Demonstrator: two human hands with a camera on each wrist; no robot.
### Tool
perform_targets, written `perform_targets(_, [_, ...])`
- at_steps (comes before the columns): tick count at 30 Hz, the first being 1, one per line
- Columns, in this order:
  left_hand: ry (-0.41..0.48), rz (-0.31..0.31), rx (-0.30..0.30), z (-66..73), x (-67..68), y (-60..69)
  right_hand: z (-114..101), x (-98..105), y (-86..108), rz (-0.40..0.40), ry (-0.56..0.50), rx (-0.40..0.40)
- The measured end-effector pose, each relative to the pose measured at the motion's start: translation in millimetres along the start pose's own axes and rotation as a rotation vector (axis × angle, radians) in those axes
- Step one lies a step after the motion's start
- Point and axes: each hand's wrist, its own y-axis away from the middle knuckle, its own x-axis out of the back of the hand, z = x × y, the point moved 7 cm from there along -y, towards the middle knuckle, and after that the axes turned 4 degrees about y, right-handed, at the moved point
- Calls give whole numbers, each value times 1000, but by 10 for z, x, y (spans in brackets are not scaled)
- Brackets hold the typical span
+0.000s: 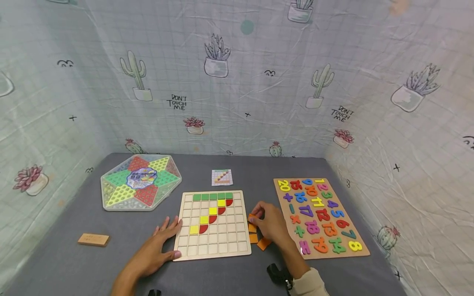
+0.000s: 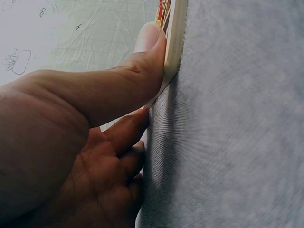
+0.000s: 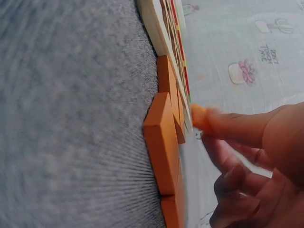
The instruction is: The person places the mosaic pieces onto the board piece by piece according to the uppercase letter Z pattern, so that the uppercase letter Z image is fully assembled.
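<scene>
Currently my right grip pinches orange tile, left grip spread; green, yellow, red tiles laid between; oranges likely pending.

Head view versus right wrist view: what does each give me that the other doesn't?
Only the head view shows the left hand, the number board, the hexagonal game box and the wooden block.
Only the right wrist view shows the palm side of the right hand and gives an edge-on look at the orange tiles.
Both show the grid board, those tiles, the right hand pinching an orange piece, and the printed backdrop.
</scene>
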Motion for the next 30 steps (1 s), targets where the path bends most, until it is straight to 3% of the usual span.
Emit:
perform_targets(8, [0, -3, -13, 13, 4, -22, -281, -92, 80, -74, -40, 149])
perform_targets(15, [-8, -12, -9, 28, -3, -22, -614, -281, 180, -174, -13, 200])
perform_targets(30, [5, 11, -9, 13, -9, 2, -1049, -614, 220, -240, -37, 255])
